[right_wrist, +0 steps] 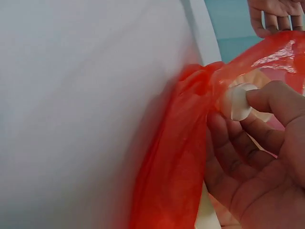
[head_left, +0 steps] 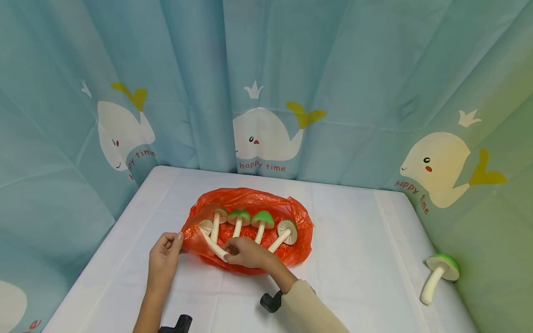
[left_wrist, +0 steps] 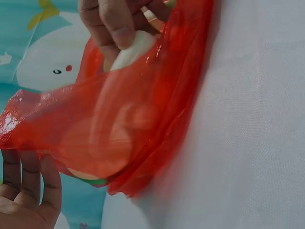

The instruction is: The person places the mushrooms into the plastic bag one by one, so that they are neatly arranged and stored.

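A red plastic bag [head_left: 245, 194] lies spread open on the table with several toy mushrooms in it, green-capped with white stems. My left hand [head_left: 165, 256] pinches the bag's left edge and lifts it; the left wrist view shows the film [left_wrist: 43, 114] stretched up from those fingers. My right hand [head_left: 250, 253] pinches the stem end of the leftmost mushroom [head_left: 214, 246], whose cap lies inside the bag behind the film. In the right wrist view the stem end [right_wrist: 239, 102] sits between thumb and fingers. Another mushroom [head_left: 262, 219] stands near the bag's middle.
One more green-capped mushroom [head_left: 442, 268] lies outside the bag at the table's right edge. The white table [head_left: 350, 240] backs onto a blue curtain [head_left: 358, 83] printed with whales. Black straps or mounts [head_left: 270, 301] sit by the wrists.
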A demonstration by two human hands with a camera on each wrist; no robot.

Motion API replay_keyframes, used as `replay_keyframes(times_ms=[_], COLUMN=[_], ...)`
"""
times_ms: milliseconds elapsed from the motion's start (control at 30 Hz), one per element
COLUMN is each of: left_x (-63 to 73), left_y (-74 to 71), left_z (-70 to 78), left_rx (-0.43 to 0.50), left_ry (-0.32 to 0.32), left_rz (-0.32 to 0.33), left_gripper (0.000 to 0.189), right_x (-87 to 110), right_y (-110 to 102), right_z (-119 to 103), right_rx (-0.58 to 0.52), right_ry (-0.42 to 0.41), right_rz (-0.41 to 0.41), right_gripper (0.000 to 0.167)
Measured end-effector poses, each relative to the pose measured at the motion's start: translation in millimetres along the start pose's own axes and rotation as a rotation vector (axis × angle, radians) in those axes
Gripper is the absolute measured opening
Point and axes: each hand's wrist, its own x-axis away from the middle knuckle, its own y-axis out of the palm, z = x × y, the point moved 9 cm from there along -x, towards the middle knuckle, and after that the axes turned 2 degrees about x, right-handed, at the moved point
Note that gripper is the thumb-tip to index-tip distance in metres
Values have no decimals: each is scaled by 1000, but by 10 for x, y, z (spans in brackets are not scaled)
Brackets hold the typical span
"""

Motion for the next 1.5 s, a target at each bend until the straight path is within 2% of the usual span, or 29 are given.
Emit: replay_keyframes(times_ms=[133, 400, 600, 1000, 1100, 1200, 1333, 1500], left_x=[-9, -24, -26, -28, -28, -18, 0, 6], left_y=[-1, -2, 24, 43, 49, 46, 38, 52], left_z=[11, 28, 20, -25, -30, -42, -54, -77], left_rx=[13, 22, 27, 48, 43, 31, 6, -3], left_ry=[1, 2, 0, 4, 6, -3, -15, -20], left_rz=[0, 12, -3, -10, -15, -13, -10, -23], left_gripper=[23, 23, 24, 21, 21, 22, 24, 26], right_x=[-7, 40, 46, 89, 131, 202, 355, 673], right_y=[22, 54, 96, 112, 84, 6, -197, -538], right_z=[-3, -33, -73, -27, -2, 24, 67, 235], right_rx=[23, 29, 108, 134, 102, 37, -78, -145], right_ry=[-9, -26, -30, 37, 52, 44, 13, 28], right_rz=[-19, 10, 45, 136, 155, 215, 349, 526], right_gripper=[19, 19, 18, 20, 19, 17, 18, 21])
